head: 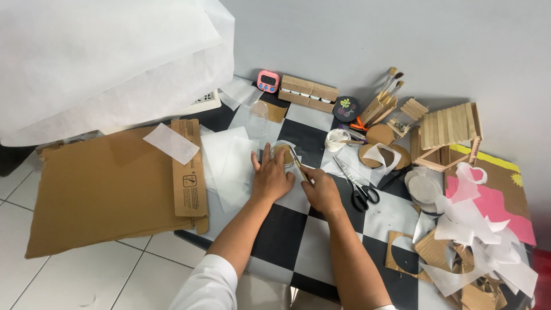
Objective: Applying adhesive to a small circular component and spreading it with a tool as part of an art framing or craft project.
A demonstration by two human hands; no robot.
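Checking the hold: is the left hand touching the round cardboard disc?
Touching. The head view shows the left hand with fingers pressed on the cardboard disc.

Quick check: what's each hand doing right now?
Left hand: open, pressed flat on the round cardboard disc.
Right hand: closed on a thin brush, its tip at the disc.

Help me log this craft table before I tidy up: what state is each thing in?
Left hand: flat, pressing down a cardboard disc.
Right hand: gripping a thin brush against the disc.
Scissors: lying, blades shut.
Clear cup: upright.
Stick house: assembled, standing.
Cardboard sheet: flat.
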